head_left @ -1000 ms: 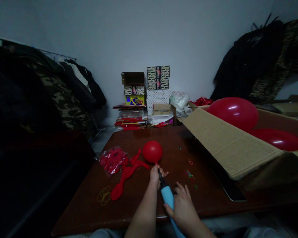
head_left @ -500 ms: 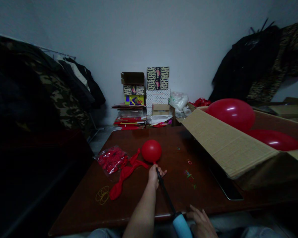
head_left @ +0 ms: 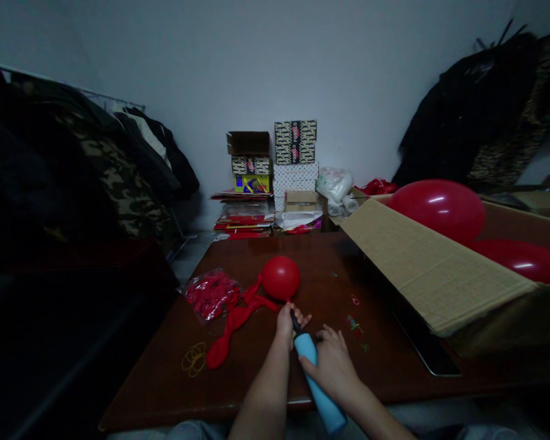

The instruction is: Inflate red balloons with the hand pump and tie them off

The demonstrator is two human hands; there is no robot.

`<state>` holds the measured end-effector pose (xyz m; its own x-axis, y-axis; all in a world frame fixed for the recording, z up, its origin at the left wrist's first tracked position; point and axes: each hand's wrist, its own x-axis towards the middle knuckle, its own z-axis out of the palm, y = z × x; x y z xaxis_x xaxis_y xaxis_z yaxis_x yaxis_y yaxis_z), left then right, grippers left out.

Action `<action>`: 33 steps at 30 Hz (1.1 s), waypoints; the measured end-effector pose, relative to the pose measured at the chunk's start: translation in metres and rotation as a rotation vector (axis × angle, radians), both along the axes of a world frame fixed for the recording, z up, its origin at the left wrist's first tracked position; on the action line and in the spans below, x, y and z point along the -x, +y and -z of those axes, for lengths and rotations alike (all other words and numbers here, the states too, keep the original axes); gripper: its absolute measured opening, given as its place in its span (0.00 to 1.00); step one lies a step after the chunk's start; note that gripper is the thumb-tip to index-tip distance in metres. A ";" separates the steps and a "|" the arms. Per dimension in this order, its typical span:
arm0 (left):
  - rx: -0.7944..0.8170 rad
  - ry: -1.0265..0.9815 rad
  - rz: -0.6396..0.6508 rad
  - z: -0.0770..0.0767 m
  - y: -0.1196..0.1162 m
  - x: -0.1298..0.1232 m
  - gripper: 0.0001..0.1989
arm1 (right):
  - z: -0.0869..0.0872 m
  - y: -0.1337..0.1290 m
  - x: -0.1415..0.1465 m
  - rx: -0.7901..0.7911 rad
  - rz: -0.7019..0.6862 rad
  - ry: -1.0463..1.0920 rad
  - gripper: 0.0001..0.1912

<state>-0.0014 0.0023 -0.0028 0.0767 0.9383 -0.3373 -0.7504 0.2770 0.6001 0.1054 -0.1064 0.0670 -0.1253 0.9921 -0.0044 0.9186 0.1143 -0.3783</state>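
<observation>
Left hand (head_left: 288,321) pinches the red balloon (head_left: 280,277) at the tip of the blue pump (head_left: 319,391); right hand (head_left: 335,363) (thumb across!) clasps it.

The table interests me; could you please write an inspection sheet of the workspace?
Surface: brown table.
Job's things: inflated red balloon at the tip of a blue pump.
Clutter: limp balloons, plastic packet, rubber bands, flat dark device.
Hands: left hand closed where balloon and pump tip meet; right hand on the pump, grip unclear.
Cables: nothing seen.
Surroundings: open carton holding larger balloons, stacked boxes, clothes hanging on both sides.
</observation>
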 end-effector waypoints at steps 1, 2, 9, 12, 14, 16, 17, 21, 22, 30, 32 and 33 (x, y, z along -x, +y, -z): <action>-0.001 0.003 0.007 0.001 0.000 0.000 0.14 | 0.002 0.001 0.001 -0.006 0.003 -0.001 0.24; -0.004 0.005 0.012 0.002 0.001 0.000 0.14 | 0.004 0.001 0.001 -0.011 0.006 -0.005 0.24; -0.032 0.028 -0.008 0.001 -0.003 -0.002 0.13 | 0.008 -0.019 -0.004 0.032 0.004 -0.027 0.25; -0.024 0.034 -0.010 -0.002 -0.005 -0.003 0.13 | 0.013 -0.037 -0.011 0.061 -0.007 -0.014 0.24; -0.022 0.037 -0.006 -0.004 -0.006 -0.003 0.13 | 0.022 -0.051 -0.022 0.094 -0.026 -0.005 0.23; -0.019 0.044 -0.003 -0.005 -0.006 -0.003 0.13 | 0.034 -0.064 -0.037 0.143 -0.093 0.018 0.23; -0.018 0.046 -0.004 -0.005 -0.006 -0.003 0.13 | 0.041 -0.070 -0.045 0.169 -0.107 0.027 0.22; -0.013 0.040 -0.001 -0.005 -0.006 -0.004 0.11 | 0.060 -0.085 -0.071 0.340 -0.124 0.102 0.15; -0.007 0.036 -0.001 -0.006 -0.006 -0.003 0.11 | 0.060 -0.086 -0.073 0.355 -0.121 0.113 0.15; 0.045 0.004 -0.006 -0.011 -0.005 0.000 0.11 | 0.018 -0.075 -0.049 0.183 -0.117 0.040 0.23; 0.039 0.004 -0.007 -0.010 -0.005 0.000 0.12 | 0.010 -0.064 -0.039 0.145 -0.073 0.025 0.23; 0.033 0.003 -0.007 -0.009 -0.004 0.000 0.12 | 0.008 -0.057 -0.034 0.125 -0.050 0.015 0.23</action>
